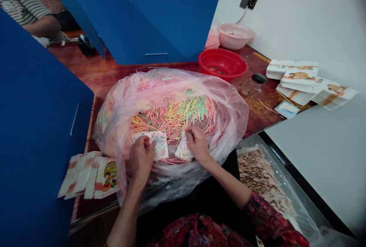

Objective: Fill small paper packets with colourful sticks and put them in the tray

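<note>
A large translucent pink plastic bag (228, 113) lies opened on the table, holding a heap of thin pink, yellow and green sticks (171, 119). Over its near edge my left hand (141, 159) has its fingers curled at small white printed paper packets (160, 146). My right hand (197, 144) pinches at the top of another small white packet (183, 151), close to the sticks. The fingertips of both hands partly cover the packets, so the exact grip is hard to see. Some sticks lie beneath the packets.
Blue partitions (137, 18) enclose the table. Flat printed packets (91, 174) lie left; more stacks (303, 75) lie right. A red basin (223, 62), pink bowl (236, 35), dark-lidded jar (253, 85) and rubber bands (259, 108) stand right. A clear bin (265, 178) sits below. A co-worker's arm (42, 24) shows top left.
</note>
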A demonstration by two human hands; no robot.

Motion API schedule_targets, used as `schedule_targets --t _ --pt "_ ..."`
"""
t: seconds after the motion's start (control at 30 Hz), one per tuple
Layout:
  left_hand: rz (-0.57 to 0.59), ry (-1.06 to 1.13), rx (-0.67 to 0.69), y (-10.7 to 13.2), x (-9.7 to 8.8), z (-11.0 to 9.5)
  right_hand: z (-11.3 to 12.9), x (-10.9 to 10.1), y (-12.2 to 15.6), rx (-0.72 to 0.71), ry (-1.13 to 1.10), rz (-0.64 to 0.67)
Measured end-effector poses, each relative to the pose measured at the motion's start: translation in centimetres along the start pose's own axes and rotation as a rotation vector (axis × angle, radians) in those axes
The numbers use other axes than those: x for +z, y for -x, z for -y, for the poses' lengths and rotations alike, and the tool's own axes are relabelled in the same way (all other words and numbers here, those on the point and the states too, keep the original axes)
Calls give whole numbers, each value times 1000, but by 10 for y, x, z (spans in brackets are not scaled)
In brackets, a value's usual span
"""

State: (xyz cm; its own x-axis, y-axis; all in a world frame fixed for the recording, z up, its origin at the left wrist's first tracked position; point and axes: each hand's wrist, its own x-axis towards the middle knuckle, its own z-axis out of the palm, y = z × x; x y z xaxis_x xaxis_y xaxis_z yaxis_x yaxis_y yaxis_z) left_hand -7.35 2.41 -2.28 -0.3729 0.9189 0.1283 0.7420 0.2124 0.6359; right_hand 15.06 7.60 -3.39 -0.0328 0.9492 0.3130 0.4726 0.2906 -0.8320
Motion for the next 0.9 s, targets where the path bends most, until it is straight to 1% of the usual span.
schedule_targets --t 0.13,0.2,0.27,0.3,0.37,0.47,0.5,0.57,0.63,0.7,0.77,0.83,0.9 --pt "-49 189 -100 -6 4 5 -1 -1 0 -39 241 2" --pt "-57 285 -135 -8 2 6 2 -4 -1 -69 318 -6" --pt "-41 383 -158 -8 -3 4 10 -7 -3 -111 357 -7" --pt "-32 425 -163 -8 -6 2 16 -8 -5 -138 348 13" --pt "13 496 -166 -8 -11 -6 29 -10 -11 -200 259 92" --pt "137 566 -127 -7 -15 -22 48 -7 -25 -281 34 254" --pt "182 583 -101 -8 -15 -27 53 -5 -29 -289 -22 302" --pt "240 612 -66 -9 -11 -38 58 -3 -38 -268 -87 357" --pt "260 620 -77 -12 -5 -46 58 -4 -43 -225 -102 357" --pt "258 599 -87 -15 1 -53 55 -8 -45 -195 -93 327" --pt "282 597 -69 -18 6 -59 50 -13 -45 -186 -86 303" --pt "329 658 -63 -20 11 -65 44 -18 -45 -172 -101 284" --pt "396 763 -94 -21 13 -70 39 -22 -47 -145 -140 267"
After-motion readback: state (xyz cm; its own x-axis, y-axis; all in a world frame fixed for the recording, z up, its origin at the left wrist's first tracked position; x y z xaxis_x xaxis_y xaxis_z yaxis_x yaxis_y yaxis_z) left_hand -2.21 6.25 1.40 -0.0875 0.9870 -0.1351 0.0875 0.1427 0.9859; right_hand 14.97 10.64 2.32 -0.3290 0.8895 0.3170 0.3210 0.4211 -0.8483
